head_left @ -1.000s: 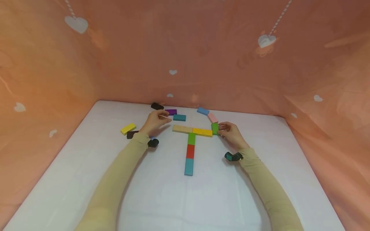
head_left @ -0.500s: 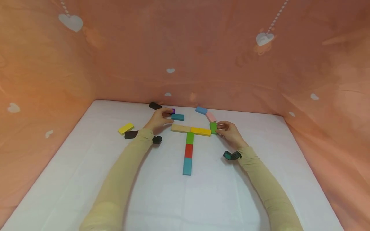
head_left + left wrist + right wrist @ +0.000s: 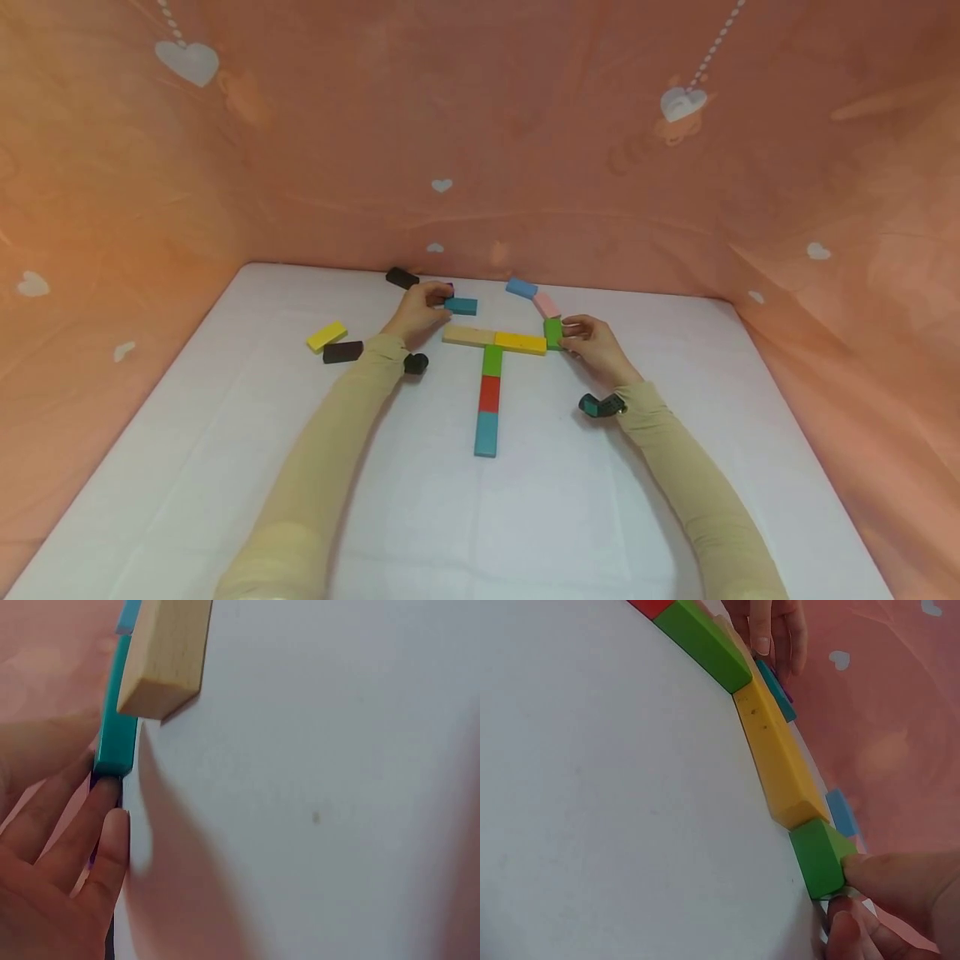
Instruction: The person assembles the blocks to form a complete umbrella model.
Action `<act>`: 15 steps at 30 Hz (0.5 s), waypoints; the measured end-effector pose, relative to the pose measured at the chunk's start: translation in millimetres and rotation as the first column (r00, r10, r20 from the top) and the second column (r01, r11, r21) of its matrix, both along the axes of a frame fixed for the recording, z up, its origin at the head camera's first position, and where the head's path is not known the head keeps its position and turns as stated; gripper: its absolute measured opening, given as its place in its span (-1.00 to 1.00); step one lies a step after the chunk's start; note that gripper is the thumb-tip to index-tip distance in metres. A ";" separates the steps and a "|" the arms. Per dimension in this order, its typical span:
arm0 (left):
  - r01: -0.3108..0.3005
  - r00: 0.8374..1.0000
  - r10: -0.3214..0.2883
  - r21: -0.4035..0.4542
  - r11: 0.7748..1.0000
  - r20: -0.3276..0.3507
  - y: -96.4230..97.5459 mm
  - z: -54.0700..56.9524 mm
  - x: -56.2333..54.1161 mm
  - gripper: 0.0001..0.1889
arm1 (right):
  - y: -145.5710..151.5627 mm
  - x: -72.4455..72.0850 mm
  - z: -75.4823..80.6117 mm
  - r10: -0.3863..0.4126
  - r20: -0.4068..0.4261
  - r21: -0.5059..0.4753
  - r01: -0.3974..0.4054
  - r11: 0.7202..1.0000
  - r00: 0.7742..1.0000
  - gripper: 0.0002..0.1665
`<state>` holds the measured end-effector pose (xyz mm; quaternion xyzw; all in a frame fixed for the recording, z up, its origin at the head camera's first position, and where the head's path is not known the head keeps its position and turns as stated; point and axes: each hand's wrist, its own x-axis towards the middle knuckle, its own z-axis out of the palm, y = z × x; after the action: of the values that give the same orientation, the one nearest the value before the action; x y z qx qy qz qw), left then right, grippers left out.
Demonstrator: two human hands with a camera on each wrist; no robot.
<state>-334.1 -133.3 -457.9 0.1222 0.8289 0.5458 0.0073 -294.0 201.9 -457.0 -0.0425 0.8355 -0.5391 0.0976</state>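
Note:
My left hand [image 3: 420, 312] is at the left end of a teal block [image 3: 461, 307], its thumb at the near side and fingers on the far side. In the left wrist view a fingertip touches the end of the teal block [image 3: 116, 727]. A purple block, mostly hidden under the fingers, lies just beyond. My right hand [image 3: 595, 343] pinches a green block [image 3: 552, 333], which abuts the end of a yellow-orange block [image 3: 521, 342]. In the right wrist view the thumb presses the side of the green block [image 3: 821, 859].
A plain wood block [image 3: 468, 335] continues the crossbar; green, red [image 3: 490, 393] and blue-teal blocks form the stem below. Pink [image 3: 547, 305] and blue [image 3: 521, 287] blocks curve behind the right hand. Left lie yellow [image 3: 326, 337], dark brown [image 3: 342, 352] and black [image 3: 402, 277] blocks.
My left hand has moved right to the teal block's left end, covering most of the purple block. The right hand stays at the green block. The head view has shifted slightly.

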 end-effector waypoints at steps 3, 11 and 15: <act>-0.025 1.000 0.025 -0.020 0.999 -0.001 2.4 0.0 1.2 -0.58 | 0.3 -0.5 -0.5 0.007 -0.004 0.004 -0.007 1.000 1.000 -0.49; -0.049 0.998 0.045 -0.099 0.994 -0.035 2.0 0.9 3.3 -0.65 | 0.3 -0.6 0.8 0.031 -0.031 0.009 -0.031 0.999 0.999 -0.51; -0.053 0.999 0.052 -0.100 0.994 -0.013 -1.8 2.6 5.6 -0.64 | 0.6 -0.1 1.5 0.035 -0.029 0.013 -0.034 0.999 0.999 -0.51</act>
<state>-328.5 -135.2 -455.3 0.1026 0.8582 0.5029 -0.0051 -294.1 202.6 -455.5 -0.0643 0.8393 -0.5315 0.0949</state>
